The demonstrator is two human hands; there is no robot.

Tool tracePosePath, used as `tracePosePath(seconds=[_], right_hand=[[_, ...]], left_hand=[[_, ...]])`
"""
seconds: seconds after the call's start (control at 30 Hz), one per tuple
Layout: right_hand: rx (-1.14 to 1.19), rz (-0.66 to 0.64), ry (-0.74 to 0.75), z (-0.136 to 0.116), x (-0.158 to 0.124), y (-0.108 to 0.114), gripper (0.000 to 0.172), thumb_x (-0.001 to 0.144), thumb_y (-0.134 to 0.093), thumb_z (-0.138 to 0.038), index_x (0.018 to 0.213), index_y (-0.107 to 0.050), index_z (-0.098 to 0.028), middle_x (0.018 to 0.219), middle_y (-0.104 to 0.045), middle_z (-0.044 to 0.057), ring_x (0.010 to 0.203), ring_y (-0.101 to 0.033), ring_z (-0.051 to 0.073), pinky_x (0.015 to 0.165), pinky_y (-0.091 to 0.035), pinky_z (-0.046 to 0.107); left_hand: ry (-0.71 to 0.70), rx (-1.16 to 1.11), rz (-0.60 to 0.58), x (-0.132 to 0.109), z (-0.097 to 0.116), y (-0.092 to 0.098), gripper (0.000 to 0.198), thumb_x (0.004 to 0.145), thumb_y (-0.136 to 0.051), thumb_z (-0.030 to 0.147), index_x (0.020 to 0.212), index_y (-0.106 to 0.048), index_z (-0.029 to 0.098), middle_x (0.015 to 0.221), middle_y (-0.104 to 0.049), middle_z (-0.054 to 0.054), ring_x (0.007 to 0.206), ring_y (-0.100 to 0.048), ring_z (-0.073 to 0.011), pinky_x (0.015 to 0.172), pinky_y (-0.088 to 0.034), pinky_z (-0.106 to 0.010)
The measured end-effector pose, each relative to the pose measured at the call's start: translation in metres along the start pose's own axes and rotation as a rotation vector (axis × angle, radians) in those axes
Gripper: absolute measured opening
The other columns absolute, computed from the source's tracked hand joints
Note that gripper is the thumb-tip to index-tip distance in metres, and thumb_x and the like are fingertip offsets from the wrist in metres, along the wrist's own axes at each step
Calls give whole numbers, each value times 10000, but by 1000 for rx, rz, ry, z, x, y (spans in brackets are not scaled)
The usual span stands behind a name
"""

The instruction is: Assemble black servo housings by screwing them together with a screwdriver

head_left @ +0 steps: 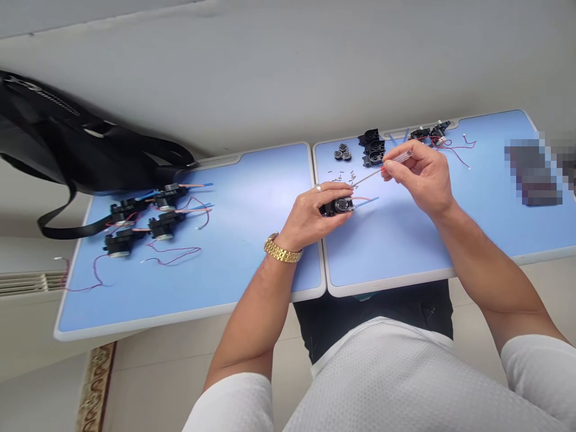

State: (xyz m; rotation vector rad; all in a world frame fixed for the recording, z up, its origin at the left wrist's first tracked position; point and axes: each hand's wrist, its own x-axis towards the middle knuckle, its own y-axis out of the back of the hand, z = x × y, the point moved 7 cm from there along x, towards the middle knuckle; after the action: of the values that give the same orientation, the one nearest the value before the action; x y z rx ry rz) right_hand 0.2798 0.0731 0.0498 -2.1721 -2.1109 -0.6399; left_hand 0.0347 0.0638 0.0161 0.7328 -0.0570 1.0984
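My left hand (306, 215) is closed around a small black plastic assembly (342, 206) with a round face, just right of the seam between the two blue tabletops. A pinkish strip and a blue strip stick out to its right. In my right hand (425, 180) is a screwdriver (371, 177) with a clear handle, pinched between thumb and fingers. Its thin shaft slants down to the left, its tip close to my left fingertips; whether it touches anything I cannot tell. Small screws (337, 179) lie scattered just beyond that hand.
Round black parts (342, 152) and black plastic housings (372, 147) stand towards the back. More wired assemblies (436, 133) lie at the back right, others (164, 225) on the left tabletop. A black bag (90, 144) rests at the left, its strap hanging over. A blurred-out dark object (535, 174) lies far right.
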Motion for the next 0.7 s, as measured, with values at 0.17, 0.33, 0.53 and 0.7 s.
tracePosePath(seconds=[0.17, 0.33, 0.53, 0.7], right_hand=[[5, 132, 19, 0, -1, 10, 253, 1008, -821, -560, 1035, -736, -324, 939, -816, 19, 889, -836, 247, 826, -730, 439], [-13, 119, 65, -8, -7, 6, 123, 1021, -814, -424, 1076, -775, -321, 1017, -844, 28, 916, -861, 252, 869, -745, 456], [-100, 118, 268, -23, -20, -5, 128, 1019, -817, -300, 1125, -883, -327, 1043, -905, 8, 918, -876, 251, 870, -748, 454], [-133, 129, 517, -36, -31, -14, 177, 1033, -822, -246, 1171, -906, -318, 1042, -927, -15, 829, -864, 206, 736, -716, 368]], left_hand=[[157, -278, 82, 1, -8, 8, 385, 867, -1013, 471, 1204, -931, 305, 1365, -883, -101, 1116, -864, -264, 889, -751, -403], [360, -650, 186, -2, -30, 17, 542, 854, -951, 628, 1281, -892, 300, 1337, -865, -135, 604, -658, -120, 373, -316, -277], [413, -820, 296, -1, -34, 17, 637, 761, -985, 617, 1270, -866, 253, 1142, -874, -122, 563, -575, -96, 365, -262, -269], [438, -964, 358, -1, -25, 11, 521, 780, -996, 500, 1215, -896, 231, 1265, -887, -124, 578, -601, -68, 375, -301, -212]])
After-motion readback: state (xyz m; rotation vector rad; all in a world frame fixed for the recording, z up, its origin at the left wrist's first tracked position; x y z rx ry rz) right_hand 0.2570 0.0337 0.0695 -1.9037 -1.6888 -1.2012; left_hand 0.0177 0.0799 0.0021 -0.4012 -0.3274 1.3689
